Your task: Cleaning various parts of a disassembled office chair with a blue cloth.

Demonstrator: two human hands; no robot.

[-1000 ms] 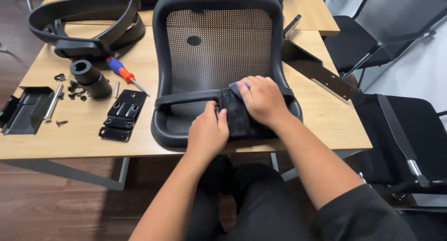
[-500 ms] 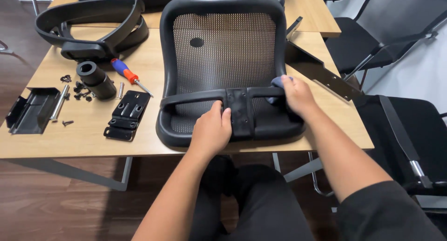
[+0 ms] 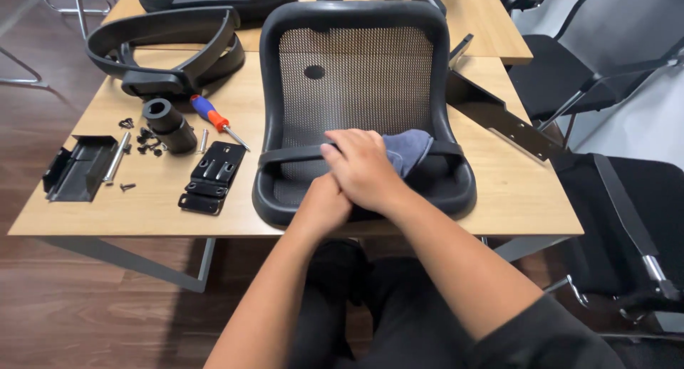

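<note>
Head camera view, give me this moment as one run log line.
right hand: presses blue cloth on crossbar of mesh chair back | left hand: partly hidden under right, grip unclear | screwdriver: idle on table

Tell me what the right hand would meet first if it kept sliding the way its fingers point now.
The right hand points left along the crossbar, so it would likely run along that bar to the mesh backrest's black left rim. Depth is hard to judge.

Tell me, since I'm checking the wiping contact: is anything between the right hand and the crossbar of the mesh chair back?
Yes. A blue-grey cloth lies under the right hand, between it and the black crossbar of the mesh chair back. The left hand sits just below, partly covered by the right.
</note>
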